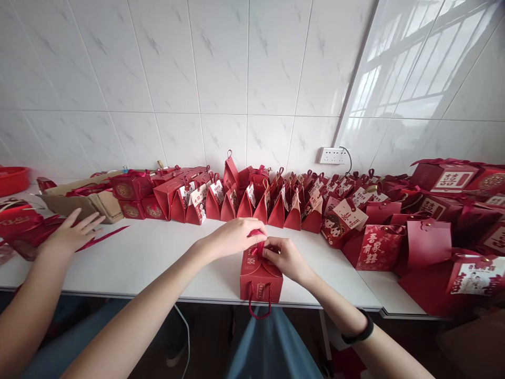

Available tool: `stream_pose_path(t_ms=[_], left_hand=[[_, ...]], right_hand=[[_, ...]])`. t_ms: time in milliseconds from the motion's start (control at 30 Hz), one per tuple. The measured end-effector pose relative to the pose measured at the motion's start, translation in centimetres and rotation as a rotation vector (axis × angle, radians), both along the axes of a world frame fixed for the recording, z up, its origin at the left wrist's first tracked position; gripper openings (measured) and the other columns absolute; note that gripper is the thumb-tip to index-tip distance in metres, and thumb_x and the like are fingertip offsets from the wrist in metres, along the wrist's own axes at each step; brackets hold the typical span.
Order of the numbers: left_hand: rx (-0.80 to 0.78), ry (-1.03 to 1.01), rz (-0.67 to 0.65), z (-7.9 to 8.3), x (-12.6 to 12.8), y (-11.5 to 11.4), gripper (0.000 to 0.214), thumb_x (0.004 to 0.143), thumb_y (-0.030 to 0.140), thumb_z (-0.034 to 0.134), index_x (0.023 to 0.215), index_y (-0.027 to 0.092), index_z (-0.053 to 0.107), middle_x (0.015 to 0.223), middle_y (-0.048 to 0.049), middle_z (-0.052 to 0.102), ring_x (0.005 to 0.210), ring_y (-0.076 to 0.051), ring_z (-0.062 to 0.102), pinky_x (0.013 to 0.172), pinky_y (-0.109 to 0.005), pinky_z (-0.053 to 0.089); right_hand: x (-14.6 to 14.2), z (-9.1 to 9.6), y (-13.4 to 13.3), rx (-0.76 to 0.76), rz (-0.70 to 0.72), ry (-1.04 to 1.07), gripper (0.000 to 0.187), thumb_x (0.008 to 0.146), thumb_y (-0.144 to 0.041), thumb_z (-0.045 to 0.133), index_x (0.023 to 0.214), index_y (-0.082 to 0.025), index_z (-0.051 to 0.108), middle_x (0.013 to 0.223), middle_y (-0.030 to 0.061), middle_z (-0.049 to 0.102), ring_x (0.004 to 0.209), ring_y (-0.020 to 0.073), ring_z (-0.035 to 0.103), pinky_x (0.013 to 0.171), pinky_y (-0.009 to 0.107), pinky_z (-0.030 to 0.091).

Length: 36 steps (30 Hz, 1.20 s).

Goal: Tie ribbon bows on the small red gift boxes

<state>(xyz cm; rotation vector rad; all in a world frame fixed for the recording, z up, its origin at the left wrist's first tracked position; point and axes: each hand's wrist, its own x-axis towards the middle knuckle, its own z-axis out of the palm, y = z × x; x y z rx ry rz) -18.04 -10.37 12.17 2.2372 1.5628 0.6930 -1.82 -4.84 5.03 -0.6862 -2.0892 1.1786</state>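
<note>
A red gift box with gold print and a red rope handle stands at the table's front edge, straight before me. Over its top, my left hand is closed on a red ribbon, its fingers bent downward. From the other side my right hand pinches the same ribbon between thumb and forefinger. Both hands meet at the ribbon's knot, which is partly hidden by the fingers. A dark band circles my right wrist.
Rows of red peaked boxes line the wall side of the white table. More red boxes crowd the right. A co-worker's spread hand is at left, near a cardboard box and a red basin. A power strip hangs on the wall.
</note>
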Motion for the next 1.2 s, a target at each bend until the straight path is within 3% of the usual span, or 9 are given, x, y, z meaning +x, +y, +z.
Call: stream_pose_path(t_ms=[133,333,567,833,1033,1200], left_hand=[[-0.051,-0.109,0.087,-1.3,-0.8,0.6,0.020,0.084,0.036,0.050,0.085,0.021,0.063,0.082,0.0022,0.066,0.071,-0.014,0.057,0.066,-0.025,0.040],[0.003,-0.319,0.093,-4.6,-1.0,1.4,0.015,0.083,0.032,0.051,0.082,0.018,0.057,0.085,-0.0011,0.064,0.080,-0.016,0.058,0.076,-0.029,0.045],[0.060,-0.335,0.156,-7.0,-0.2,0.2,0.012,0.083,0.030,0.053,0.083,0.019,0.058,0.093,-0.0036,0.063,0.088,-0.018,0.058,0.083,-0.031,0.046],[0.062,-0.355,0.201,-7.5,-0.3,-0.2,0.012,0.082,0.028,0.053,0.083,0.018,0.059,0.088,-0.0033,0.062,0.079,-0.016,0.056,0.076,-0.029,0.045],[0.079,-0.279,0.136,-7.2,-0.3,-0.3,0.009,0.079,0.020,0.054,0.080,0.018,0.062,0.083,-0.0031,0.062,0.086,-0.019,0.055,0.080,-0.030,0.043],[0.055,-0.226,0.083,-6.7,-0.2,-0.5,0.012,0.080,0.024,0.052,0.077,0.019,0.063,0.082,-0.0035,0.061,0.092,-0.021,0.052,0.086,-0.033,0.041]], right_hand=[[0.2,0.2,0.0,-0.022,0.052,0.017,0.021,0.080,-0.034,0.053,0.077,-0.016,0.064,0.078,0.0031,0.066,0.071,0.0155,0.057,0.068,0.026,0.044],[0.4,0.1,0.2,-0.033,0.086,0.050,0.027,0.079,-0.042,0.058,0.077,-0.017,0.066,0.079,0.0034,0.066,0.073,0.0163,0.058,0.071,0.028,0.045],[0.2,-0.1,-0.1,-0.132,-0.028,0.079,0.029,0.073,-0.044,0.062,0.072,-0.016,0.067,0.074,0.0037,0.067,0.069,0.0164,0.059,0.064,0.027,0.046],[0.0,0.0,-0.8,-0.201,-0.196,0.067,0.017,0.068,-0.031,0.064,0.065,-0.015,0.059,0.069,0.0047,0.067,0.064,0.0164,0.060,0.057,0.026,0.043],[0.0,0.0,-0.8,-0.117,-0.246,0.083,0.010,0.069,-0.027,0.062,0.066,-0.017,0.059,0.069,0.0033,0.065,0.064,0.0158,0.059,0.059,0.027,0.045],[0.0,-0.3,-0.6,-0.050,-0.265,0.062,0.008,0.070,-0.025,0.058,0.067,-0.018,0.060,0.068,0.0019,0.064,0.064,0.0150,0.058,0.061,0.027,0.045]])
